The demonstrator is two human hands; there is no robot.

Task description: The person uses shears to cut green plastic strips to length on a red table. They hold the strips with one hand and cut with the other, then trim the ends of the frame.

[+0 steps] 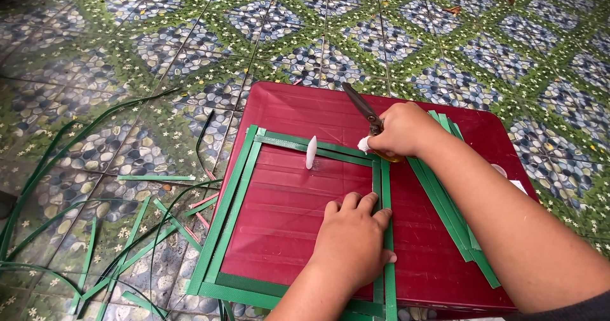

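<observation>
Head view, left hand (352, 238): I see it pressed flat on the green strips (383, 187), holding nothing.
Right hand (400, 129): clamped on scissors (363, 110), handles hidden.
Strips: framed on red counter (305, 105); near corner cut off.

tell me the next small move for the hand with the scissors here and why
Probably bring the scissors down to the top right corner of the green strip frame and trim there. The right hand grips them just above that corner with the blades pointing up and away, while the left hand lies flat on the right-side strips, pinning them to the red board.
</observation>
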